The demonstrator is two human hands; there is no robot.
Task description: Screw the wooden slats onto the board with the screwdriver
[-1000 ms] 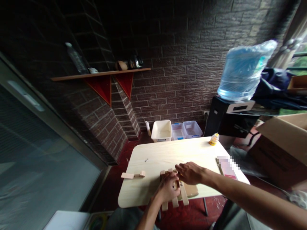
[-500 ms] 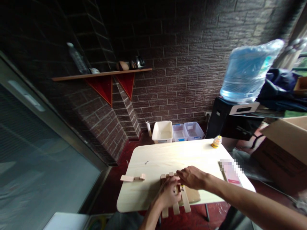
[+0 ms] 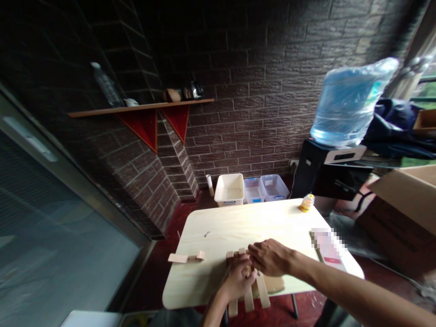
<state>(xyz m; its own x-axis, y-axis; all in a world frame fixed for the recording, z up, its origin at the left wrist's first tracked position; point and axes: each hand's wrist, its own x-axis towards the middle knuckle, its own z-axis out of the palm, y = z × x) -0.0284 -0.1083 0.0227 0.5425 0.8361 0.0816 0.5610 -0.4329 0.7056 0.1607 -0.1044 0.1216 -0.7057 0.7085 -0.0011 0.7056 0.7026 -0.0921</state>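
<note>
Near the front edge of the table (image 3: 204,222), both my hands are closed over an assembly of light wooden strips (image 3: 263,290). Several strips lie side by side and stick out past the edge toward me. My left hand (image 3: 238,276) wraps its fingers around the middle of the assembly. Just right of it and touching it, my right hand (image 3: 270,258) has curled fingers pressed at the far end of the strips; what lies inside them is hidden. Beneath the strips shows a brown flat piece (image 3: 275,284). Left of them lies a separate wooden strip with a small block (image 3: 179,258).
A small dark metal piece (image 3: 207,234) lies on the table. At its far right stands a yellow-based bottle (image 3: 307,203); a pink-and-white packet (image 3: 329,250) lies nearer. Plastic bins (image 3: 230,190) sit behind the table, and a cardboard box (image 3: 402,209) stands right.
My right hand has shifted slightly left and down, closer over my left hand, covering more of the strips. The whole view has tilted slightly.
</note>
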